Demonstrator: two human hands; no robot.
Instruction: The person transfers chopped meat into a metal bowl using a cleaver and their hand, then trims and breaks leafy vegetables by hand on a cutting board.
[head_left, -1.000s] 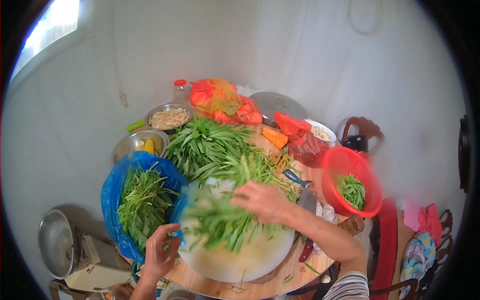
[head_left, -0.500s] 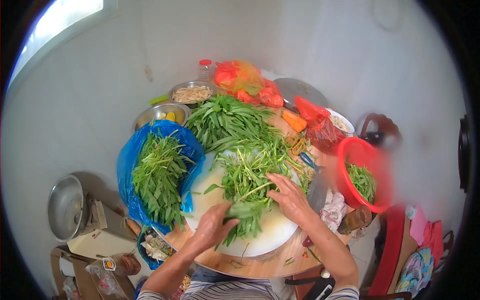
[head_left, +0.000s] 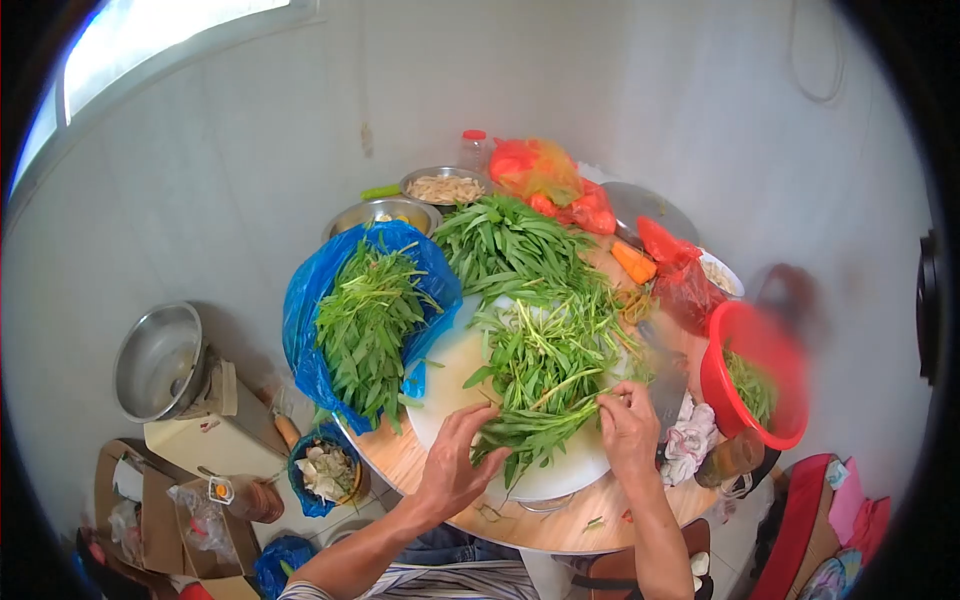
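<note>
A loose heap of water spinach (head_left: 550,350), long green leaves with pale stems, lies on a round white cutting board (head_left: 440,365). My left hand (head_left: 458,462) is at the heap's near left edge, thumb and fingers apart around the leaf tips. At the heap's near right side, my right hand (head_left: 632,428) pinches stem ends between thumb and fingers. Behind lies a leafier pile of greens (head_left: 515,245). To the left, a blue plastic bag (head_left: 300,300) holds more greens, and on the right a red basin (head_left: 715,375) has some inside. A cleaver's blade (head_left: 668,385) lies right of the heap, its handle blurred.
Metal bowls (head_left: 400,212), red plastic bags (head_left: 690,290) and a carrot (head_left: 633,262) line the round table's (head_left: 545,530) far side. A cloth (head_left: 690,440) and a jar (head_left: 733,458) are at the right. A waste bin (head_left: 330,470) stands on the floor, lower left.
The view has shifted, moving the scene rightward. My left hand has let go of the bunch it held, which now lies on the heap. My right hand's spread fingers have closed on stems.
</note>
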